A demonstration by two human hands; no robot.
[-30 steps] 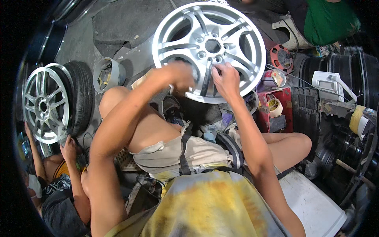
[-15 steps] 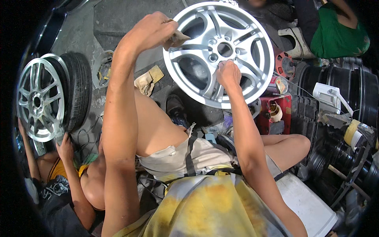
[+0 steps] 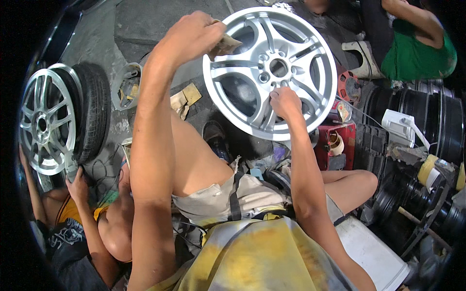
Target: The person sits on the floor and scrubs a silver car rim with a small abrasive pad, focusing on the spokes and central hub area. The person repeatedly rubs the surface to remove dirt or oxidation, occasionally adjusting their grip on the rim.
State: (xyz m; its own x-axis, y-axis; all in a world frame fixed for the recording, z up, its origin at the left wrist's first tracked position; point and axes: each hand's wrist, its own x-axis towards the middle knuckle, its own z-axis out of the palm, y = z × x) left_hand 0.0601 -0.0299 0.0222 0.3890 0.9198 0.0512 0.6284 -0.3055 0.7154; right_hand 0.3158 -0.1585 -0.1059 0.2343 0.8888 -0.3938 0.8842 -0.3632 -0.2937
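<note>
Silver wheel rim (image 3: 271, 63) is located in front of the seated person, beyond the knees, its spoked face turned up toward the wearer; what bears its weight is not visible. The left grip (image 3: 191, 36) is clamped on a folded brownish sheet (image 3: 227, 46) at the rim's upper-left edge; the sheet overlaps that edge in view, but firm contact cannot be confirmed. Folding presumably gives the fingers a stiffer pad to hold. The right grip (image 3: 286, 103) is set at the lower spoke just below the hub, fingers curled; whether it pinches the metal or merely rests there cannot be told. Its placement near the hub appears intended to steady the rim. Further out, a dark shoe (image 3: 218, 138) is noted below the rim's lower-left edge. A tan folded piece (image 3: 189, 97) lies on the floor (image 3: 99, 43) between the rim and a whitish bucket (image 3: 117, 92) of scraps, plausibly for short reach. To the right, a red box (image 3: 323, 138) holds a cream roll (image 3: 336, 144), its walls apparently keeping the roll from straying. At far left, a second rim (image 3: 42, 116) stands upright beside a tyre (image 3: 94, 111), a co-worker's hand (image 3: 76, 185) near its lower edge.
</note>
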